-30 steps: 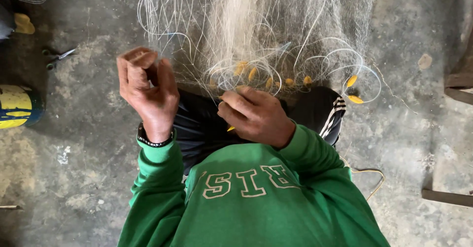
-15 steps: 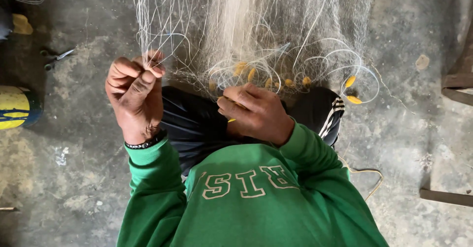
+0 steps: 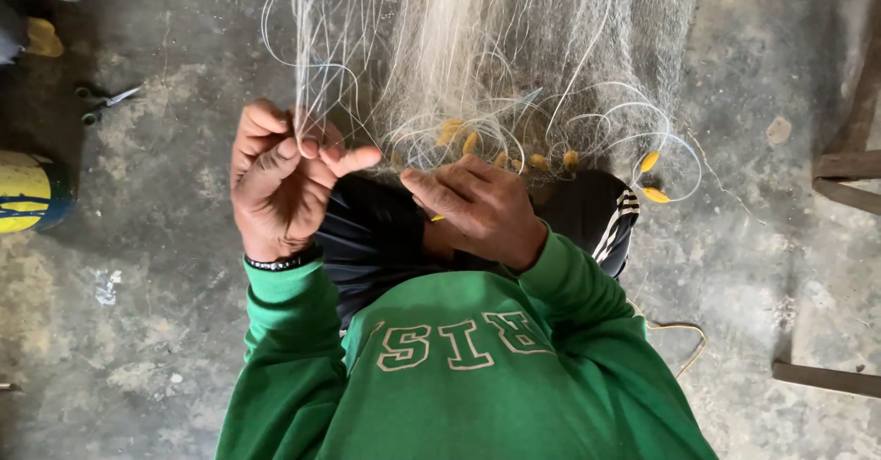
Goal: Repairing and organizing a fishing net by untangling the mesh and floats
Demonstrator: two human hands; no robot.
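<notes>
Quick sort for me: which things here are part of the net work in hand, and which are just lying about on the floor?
In hand:
left hand, pinching strands of the fishing net
right hand, low at the net's edge
small yellow floats along that edge

Lying about:
scissors on the concrete floor
yellow and blue object at the left edge
loose cord

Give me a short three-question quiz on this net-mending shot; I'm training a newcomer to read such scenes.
1. True or false: the left hand pinches strands of the net.
2. What lies on the floor at upper left? A) scissors B) a hammer C) a cup
3. What colour are the small floats along the net's edge?

Key: 1 true. 2 A. 3 yellow. The right hand rests lower, over the dark trousers, fingers near the net's edge.
</notes>
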